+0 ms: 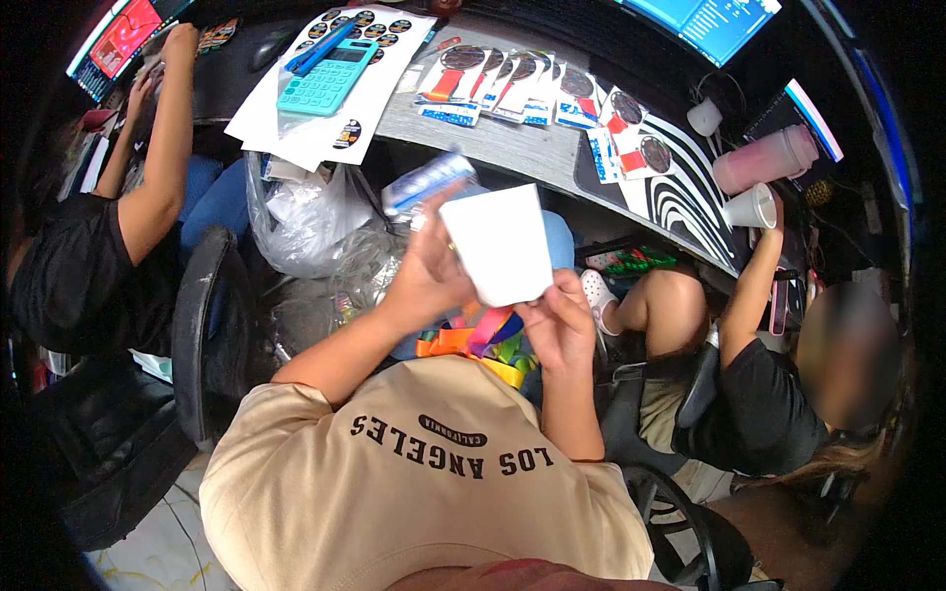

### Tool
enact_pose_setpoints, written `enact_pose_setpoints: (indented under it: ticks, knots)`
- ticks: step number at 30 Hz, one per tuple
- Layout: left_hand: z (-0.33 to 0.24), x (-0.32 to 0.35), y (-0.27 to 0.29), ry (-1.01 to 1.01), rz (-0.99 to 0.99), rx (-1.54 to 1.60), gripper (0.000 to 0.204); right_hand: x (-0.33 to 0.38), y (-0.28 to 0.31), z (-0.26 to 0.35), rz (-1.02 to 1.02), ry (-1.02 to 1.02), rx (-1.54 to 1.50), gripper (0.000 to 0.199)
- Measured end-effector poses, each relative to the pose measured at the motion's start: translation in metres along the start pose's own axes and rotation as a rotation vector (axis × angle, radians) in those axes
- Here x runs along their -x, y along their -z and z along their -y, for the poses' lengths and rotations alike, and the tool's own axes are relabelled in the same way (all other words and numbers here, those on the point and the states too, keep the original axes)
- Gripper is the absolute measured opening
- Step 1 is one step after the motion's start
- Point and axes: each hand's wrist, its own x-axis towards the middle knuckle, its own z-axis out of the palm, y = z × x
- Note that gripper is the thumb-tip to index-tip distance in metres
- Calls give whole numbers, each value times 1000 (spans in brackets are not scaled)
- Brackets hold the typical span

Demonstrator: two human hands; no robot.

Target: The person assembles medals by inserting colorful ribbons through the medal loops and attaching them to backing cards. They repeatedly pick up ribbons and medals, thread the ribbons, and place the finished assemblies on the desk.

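Note:
A blank white card (498,246), perhaps a small stack, is held over my lap between both hands. My left hand (426,271) grips its left side, fingers raised. Behind those fingers is a blurred blue-and-white packet (426,185) in clear plastic; whether the left hand holds it too I cannot tell. My right hand (560,317) pinches the card's lower right corner between thumb and fingers. Orange, purple, green and yellow ribbons (455,341) lie in my lap just below the card.
The grey desk (424,126) holds several carded pieces with red ribbons (512,87), a teal calculator (325,84) and a sticker sheet (394,54). Plastic bags (310,222) hang left of my lap. People sit on both sides; the right one's hand touches a white cup (749,209).

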Motion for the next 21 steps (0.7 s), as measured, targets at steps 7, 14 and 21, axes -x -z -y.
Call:
enact_pose_setpoints:
  ticks: [7, 14, 21]
  knots:
    - [38, 11, 97, 146, -746, 67, 37, -18, 15, -14, -95, 21, 670, 33]
    - [21, -56, 332, -608, -1416, -936, 56, -18, 19, 28, -199, 297, 791, 20]
    - [71, -84, 416, 64, -1080, -1901, 51, -44, 20, 74, -294, 811, 1079, 15]
